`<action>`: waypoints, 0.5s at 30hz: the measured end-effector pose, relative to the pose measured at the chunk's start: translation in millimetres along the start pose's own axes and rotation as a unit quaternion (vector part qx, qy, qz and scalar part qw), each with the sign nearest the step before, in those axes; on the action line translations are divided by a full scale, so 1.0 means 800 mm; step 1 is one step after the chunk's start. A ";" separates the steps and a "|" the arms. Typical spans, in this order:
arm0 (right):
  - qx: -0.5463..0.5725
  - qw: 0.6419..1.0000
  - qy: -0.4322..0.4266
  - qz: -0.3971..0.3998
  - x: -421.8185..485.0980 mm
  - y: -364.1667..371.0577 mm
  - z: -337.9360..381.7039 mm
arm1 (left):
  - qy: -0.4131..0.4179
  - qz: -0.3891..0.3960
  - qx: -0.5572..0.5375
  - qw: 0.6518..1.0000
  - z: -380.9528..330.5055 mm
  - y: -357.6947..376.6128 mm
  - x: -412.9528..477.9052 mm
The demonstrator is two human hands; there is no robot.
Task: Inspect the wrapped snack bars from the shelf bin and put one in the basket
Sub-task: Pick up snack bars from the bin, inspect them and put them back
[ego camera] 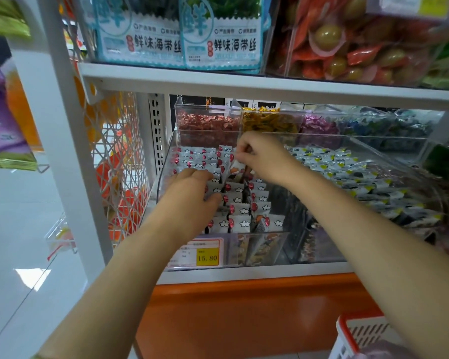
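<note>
While both hands were inside the clear shelf bin (pixel 231 251), the right hand (pixel 263 156) pinched one wrapped snack bar (pixel 235 167) by its top edge, raised just above the rows. The left hand (pixel 192 189) lay palm-down on the snack bars (pixel 240 209) at the bin's left side, fingers curled among the packets; couldn't tell if it gripped any. The bars stood upright in rows, in white wrappers with red marks. A yellow price tag (pixel 208 256) sat on the bin front. The basket (pixel 344 330), white with an orange rim, was at lower right, well apart from the bin and below the shelf (pixel 244 275).
</note>
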State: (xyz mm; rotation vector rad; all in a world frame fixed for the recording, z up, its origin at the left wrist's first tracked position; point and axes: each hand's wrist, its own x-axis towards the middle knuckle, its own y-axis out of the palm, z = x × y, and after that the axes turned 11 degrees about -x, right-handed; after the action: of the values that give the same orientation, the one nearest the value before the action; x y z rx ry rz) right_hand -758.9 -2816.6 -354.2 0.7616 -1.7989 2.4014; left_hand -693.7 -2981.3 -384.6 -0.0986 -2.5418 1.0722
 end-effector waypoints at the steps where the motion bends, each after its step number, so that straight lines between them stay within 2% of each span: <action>1: 0.003 1.000 -0.001 0.010 -0.006 0.000 0.001 | 0.000 -0.002 -0.006 1.000 -0.001 0.000 -0.001; 4: 0.007 1.000 -0.011 0.024 -0.021 0.001 0.006 | 0.001 -0.006 -0.014 1.000 -0.001 0.002 -0.003; 6: -0.010 1.000 -0.014 0.005 -0.026 0.003 0.007 | 0.003 -0.008 -0.012 1.000 -0.001 0.003 -0.003; 11: 0.001 0.993 0.043 -0.113 -0.030 -0.010 0.006 | 0.011 -0.036 -0.016 0.999 0.001 0.003 -0.003; 15: 0.080 0.974 0.078 -0.195 -0.046 -0.022 0.003 | 0.011 -0.081 -0.040 0.996 0.001 0.001 -0.001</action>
State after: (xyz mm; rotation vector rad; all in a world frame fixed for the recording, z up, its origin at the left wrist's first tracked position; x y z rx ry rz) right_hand -720.1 -2803.9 -352.8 0.8233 -1.2702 2.2836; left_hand -693.8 -2981.4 -386.3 0.0723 -2.5231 0.9033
